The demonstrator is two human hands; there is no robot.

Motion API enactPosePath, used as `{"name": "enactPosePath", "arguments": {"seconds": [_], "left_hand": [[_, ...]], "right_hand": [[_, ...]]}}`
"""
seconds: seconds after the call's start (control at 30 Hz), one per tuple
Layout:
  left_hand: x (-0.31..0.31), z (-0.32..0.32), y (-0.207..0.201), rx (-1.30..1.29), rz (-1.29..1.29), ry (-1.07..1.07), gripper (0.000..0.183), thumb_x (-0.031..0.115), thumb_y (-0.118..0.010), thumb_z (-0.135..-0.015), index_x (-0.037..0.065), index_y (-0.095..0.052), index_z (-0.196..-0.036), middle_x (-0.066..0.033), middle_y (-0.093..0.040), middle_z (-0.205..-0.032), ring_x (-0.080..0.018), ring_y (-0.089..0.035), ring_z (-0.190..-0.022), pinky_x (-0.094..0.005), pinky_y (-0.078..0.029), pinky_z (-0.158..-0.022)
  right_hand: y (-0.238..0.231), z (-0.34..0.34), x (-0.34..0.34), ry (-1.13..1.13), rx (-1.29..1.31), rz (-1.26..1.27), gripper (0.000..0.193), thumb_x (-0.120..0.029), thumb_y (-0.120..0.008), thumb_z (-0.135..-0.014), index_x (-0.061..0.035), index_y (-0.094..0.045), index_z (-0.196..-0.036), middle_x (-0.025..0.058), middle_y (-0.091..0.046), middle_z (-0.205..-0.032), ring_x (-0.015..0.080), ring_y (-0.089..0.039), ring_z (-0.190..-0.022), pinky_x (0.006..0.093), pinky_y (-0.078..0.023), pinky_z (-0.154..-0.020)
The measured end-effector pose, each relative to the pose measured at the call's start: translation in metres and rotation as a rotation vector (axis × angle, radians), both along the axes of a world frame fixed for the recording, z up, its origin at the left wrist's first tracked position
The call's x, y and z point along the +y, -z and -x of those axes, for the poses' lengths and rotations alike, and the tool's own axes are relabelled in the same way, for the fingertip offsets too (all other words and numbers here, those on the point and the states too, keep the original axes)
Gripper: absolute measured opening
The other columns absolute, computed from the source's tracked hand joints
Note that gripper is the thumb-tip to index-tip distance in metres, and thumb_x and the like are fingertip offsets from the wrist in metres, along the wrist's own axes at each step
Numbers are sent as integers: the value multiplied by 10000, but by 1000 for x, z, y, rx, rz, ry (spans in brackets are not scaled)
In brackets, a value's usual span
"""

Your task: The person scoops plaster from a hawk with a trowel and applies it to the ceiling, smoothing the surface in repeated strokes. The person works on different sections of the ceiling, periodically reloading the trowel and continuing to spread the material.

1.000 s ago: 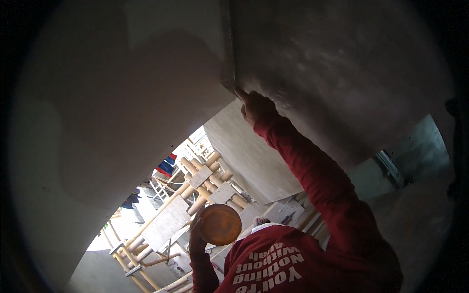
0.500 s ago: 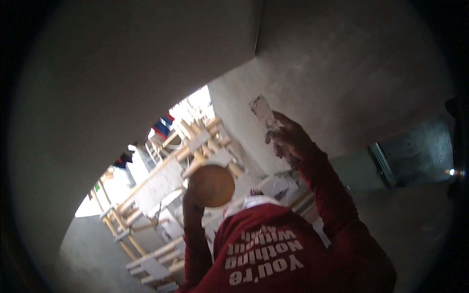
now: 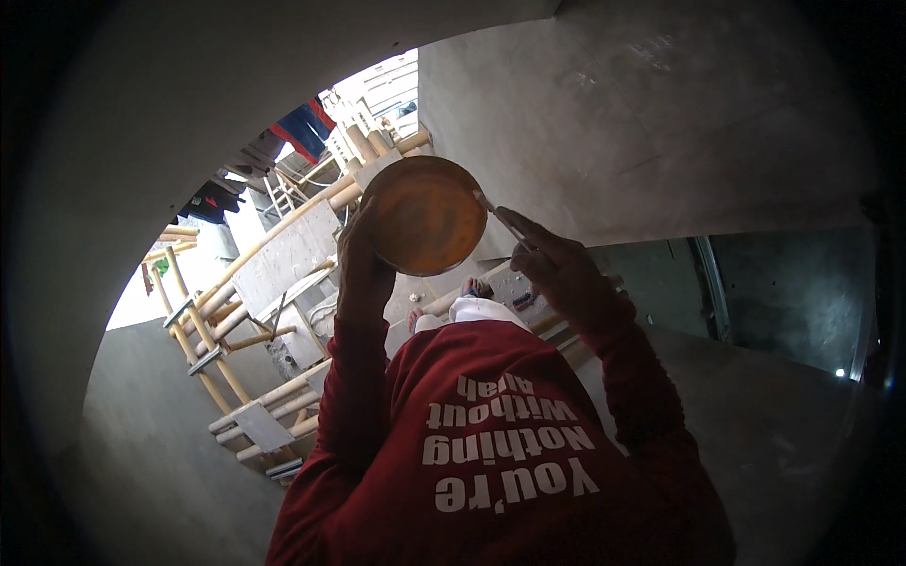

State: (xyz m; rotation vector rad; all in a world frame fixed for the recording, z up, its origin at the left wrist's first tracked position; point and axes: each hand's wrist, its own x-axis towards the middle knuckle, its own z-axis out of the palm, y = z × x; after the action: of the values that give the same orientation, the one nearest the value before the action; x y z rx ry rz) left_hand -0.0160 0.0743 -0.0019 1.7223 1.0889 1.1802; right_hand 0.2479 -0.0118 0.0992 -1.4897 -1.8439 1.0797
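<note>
My left hand (image 3: 362, 278) is closed round the left side of a round bowl (image 3: 427, 217), whose inside looks orange-brown. The bowl is held up in front of my chest. In my right hand (image 3: 564, 275) is a putty knife (image 3: 510, 228), seen nearly edge-on. Its blade end meets the bowl's right rim; whether it touches cannot be made out. What the bowl holds, if anything, is too blurred to tell.
A bare grey plastered wall (image 3: 642, 123) rises ahead on the right. Below lie boards (image 3: 293, 255) and scaffold poles (image 3: 212, 354), with my feet (image 3: 472, 288) on the platform. Clothes (image 3: 302, 127) hang at the far left. A dark window-like frame (image 3: 708, 283) stands at right.
My right hand has lowered the putty knife from the wall to the bowl's rim. The left hand has raised the bowl, and the view has shifted.
</note>
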Motion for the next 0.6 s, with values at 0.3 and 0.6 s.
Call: {"name": "enactPosePath", "arguments": {"seconds": [0.3, 0.6], "left_hand": [[-11, 22, 19, 80, -165, -11, 548, -48, -642, -913, 119, -508, -1417, -231, -665, -1272, -377, -704, -1083, -422, -581, -891], [-29, 33, 38, 59, -188, 29, 401, -14, -617, -946, 24, -578, -1343, -202, -715, -1186, -326, -716, -1081, -405, -578, -869]], "right_hand": [[10, 31, -21, -66, -463, -213, 688, -54, -605, -935, -231, -402, -1568, 118, -576, -847, 267, -620, -643, 411, -554, -584], [33, 8, -59, -183, -674, -147, 705, -83, -624, -885, -303, -447, -1531, 125, -625, -903, 288, -669, -675, 431, -571, -583]]}}
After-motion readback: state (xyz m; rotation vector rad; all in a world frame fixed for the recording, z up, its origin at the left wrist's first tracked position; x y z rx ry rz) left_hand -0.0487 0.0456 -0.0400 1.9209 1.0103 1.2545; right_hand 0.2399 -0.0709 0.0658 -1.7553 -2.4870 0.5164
